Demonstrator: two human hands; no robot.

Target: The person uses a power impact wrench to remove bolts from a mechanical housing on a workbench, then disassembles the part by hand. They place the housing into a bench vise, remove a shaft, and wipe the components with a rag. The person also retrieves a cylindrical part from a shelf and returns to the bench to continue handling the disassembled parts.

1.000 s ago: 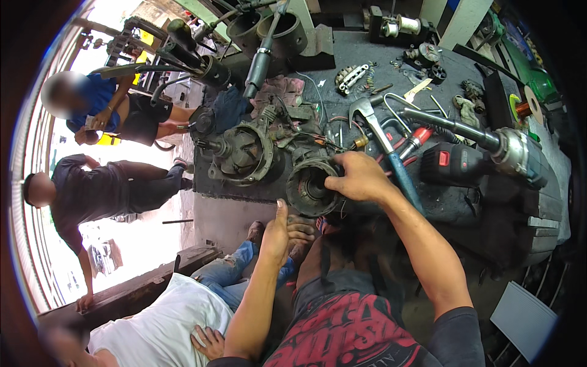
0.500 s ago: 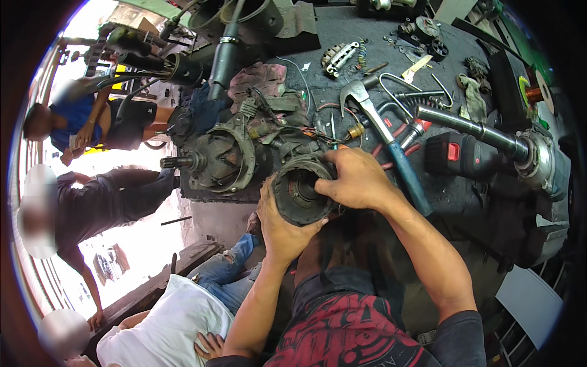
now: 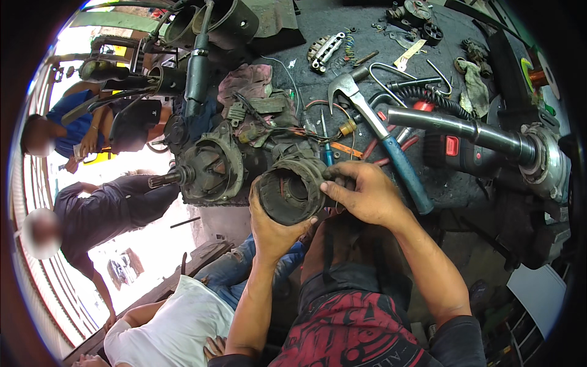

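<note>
A dark, greasy round metal housing (image 3: 275, 205), hollow with a toothed inner rim, is tilted so its opening faces me. My left hand (image 3: 273, 235) cups it from below and the left, thumb along the lower rim. My right hand (image 3: 370, 192) is closed at the housing's right edge, thumb and fingertips drawn together against the rim. Whether anything small sits between those fingertips I cannot make out. Just beyond them lies a screwdriver (image 3: 329, 154) with a blue handle, beside an orange strip (image 3: 347, 150). Left of the housing rests a larger, finned motor part (image 3: 214, 165) with a splined shaft.
A blue-handled claw hammer (image 3: 398, 162) lies right of my hands, near a cordless power tool (image 3: 449, 150) and a thick metal shaft (image 3: 465, 129). Wires and rags (image 3: 251, 85) cover the bench behind. At left, a person in white (image 3: 171, 324) sits close; others are farther off.
My right thumb has come out of the housing's opening to its outer right edge. The housing has shifted slightly left in my left hand, uncovering the screwdriver handle. The whole view has shifted a little.
</note>
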